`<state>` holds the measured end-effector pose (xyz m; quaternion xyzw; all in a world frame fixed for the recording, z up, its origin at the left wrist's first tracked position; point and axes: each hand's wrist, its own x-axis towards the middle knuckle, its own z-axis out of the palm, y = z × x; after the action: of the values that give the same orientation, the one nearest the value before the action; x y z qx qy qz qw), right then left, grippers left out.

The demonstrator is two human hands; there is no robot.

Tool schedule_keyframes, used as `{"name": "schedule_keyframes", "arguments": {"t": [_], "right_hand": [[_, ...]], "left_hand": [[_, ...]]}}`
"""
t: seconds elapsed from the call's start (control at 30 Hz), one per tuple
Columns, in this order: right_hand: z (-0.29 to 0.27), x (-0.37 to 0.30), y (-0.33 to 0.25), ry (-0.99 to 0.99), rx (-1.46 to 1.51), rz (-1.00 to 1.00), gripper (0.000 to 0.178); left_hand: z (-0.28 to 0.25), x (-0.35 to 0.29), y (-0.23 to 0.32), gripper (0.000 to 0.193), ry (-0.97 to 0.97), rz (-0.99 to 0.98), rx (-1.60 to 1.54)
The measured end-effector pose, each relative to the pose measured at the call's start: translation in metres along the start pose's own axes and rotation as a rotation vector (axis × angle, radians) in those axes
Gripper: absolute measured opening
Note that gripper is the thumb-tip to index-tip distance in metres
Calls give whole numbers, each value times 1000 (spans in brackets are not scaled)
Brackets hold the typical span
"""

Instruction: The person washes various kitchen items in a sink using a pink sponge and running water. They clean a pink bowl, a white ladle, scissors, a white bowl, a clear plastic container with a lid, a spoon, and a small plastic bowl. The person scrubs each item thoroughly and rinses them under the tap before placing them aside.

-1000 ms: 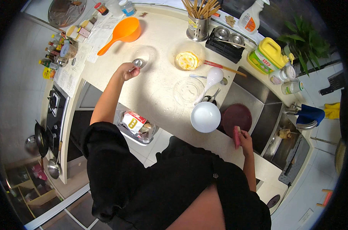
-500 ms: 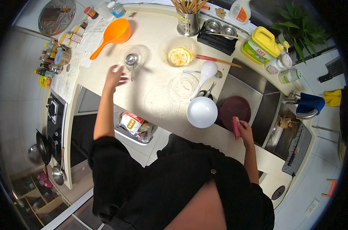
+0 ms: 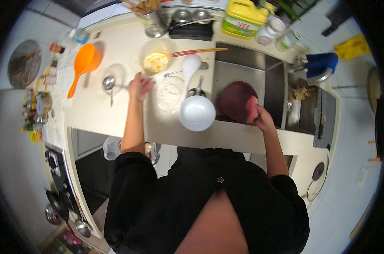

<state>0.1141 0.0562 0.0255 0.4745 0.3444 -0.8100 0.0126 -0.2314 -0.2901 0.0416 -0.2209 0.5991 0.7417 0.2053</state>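
Observation:
My left hand (image 3: 139, 87) is over the counter, fingers apart and slightly blurred, holding nothing. It is just below a clear bowl (image 3: 151, 47) with orange-yellow residue inside. Left of that hand, a metal ladle (image 3: 109, 82) rests in another clear bowl (image 3: 121, 72). My right hand (image 3: 264, 120) grips a pink sponge (image 3: 251, 108) at the right rim of a dark red bowl (image 3: 235, 98) in the sink. Between my hands are a white bowl (image 3: 197, 113), a white ladle (image 3: 191, 64), scissors (image 3: 197, 90) and a clear round dish (image 3: 168, 94).
Red-tipped chopsticks (image 3: 200, 52) lie near the steel sink (image 3: 273, 84). An orange scoop (image 3: 87, 58) lies at left. Along the back stand a utensil holder (image 3: 155, 24), a yellow jug (image 3: 242, 21) and white bottles (image 3: 270, 31). A stove (image 3: 60, 167) is at far left.
My left hand has moved right, away from the metal ladle and toward the stained clear bowl. My right hand still grips the sponge by the dark red bowl. The whole view has shifted.

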Motion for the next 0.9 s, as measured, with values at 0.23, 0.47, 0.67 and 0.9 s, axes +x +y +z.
{"name": "schedule_keyframes", "arguments": {"t": [0.23,0.47,0.67,0.9], "right_hand": [[-50,95,31,443,-910,-305,36],[-23,146,53,403,-1581,-604,25],[-53,184,61,56,-1416,-425,31],[-81,108,-4,-32,-433,-231,35]], "left_hand": [[2,7,20,21,-193,-94,-300],[41,-101,34,11,-591,-35,-628],[110,-151,6,64,-657,19,-368],[199,-171,-68,79,-427,126,188]]}}
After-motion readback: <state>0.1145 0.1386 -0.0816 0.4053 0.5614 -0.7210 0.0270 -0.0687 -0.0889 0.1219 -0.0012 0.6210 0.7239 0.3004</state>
